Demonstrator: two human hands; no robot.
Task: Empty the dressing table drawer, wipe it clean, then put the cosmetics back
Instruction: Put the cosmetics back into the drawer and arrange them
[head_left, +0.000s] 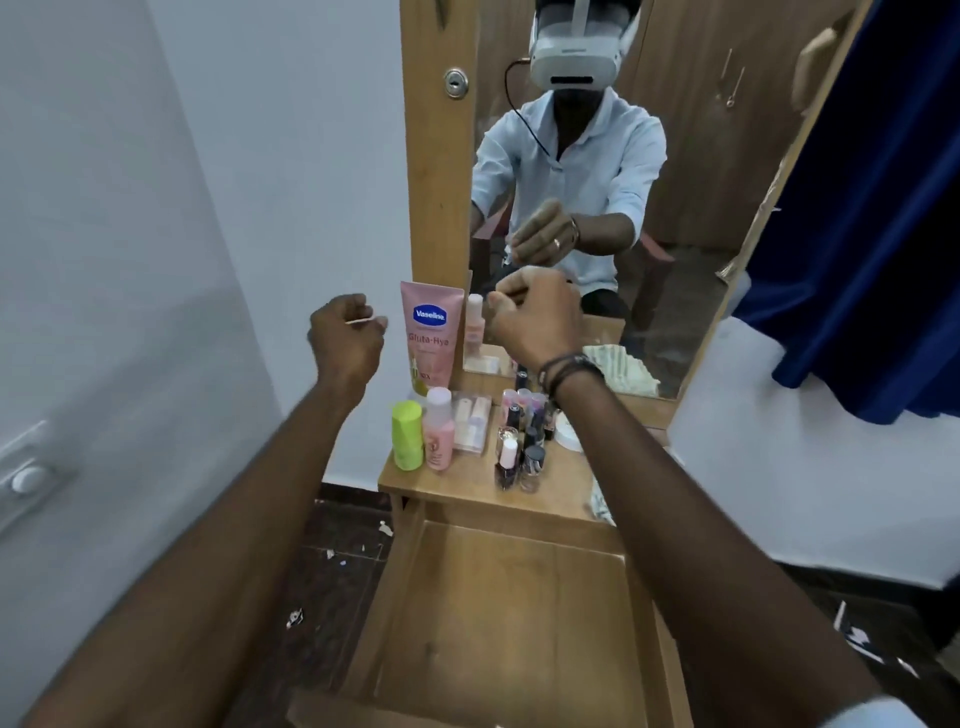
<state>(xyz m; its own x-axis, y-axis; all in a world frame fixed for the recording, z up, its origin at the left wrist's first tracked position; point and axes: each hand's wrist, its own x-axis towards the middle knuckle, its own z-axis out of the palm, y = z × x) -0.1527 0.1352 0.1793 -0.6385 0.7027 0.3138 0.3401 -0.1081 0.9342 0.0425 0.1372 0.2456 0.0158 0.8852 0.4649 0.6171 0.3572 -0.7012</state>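
On the wooden dressing-table top (561, 493) at twelve o'clock the cosmetics stand; the open wooden drawer (509, 623) at six is empty, unwiped. Your left hand (345, 338) pinches a thin stick (359, 321); your right hand (535, 317) is curled, contents unclear.

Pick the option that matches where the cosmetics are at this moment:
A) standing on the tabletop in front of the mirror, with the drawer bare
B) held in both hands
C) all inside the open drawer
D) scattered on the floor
A: the Vaseline tube, the green bottle and the nail polish bottles stand on the tabletop, while the open drawer below shows only bare wood.
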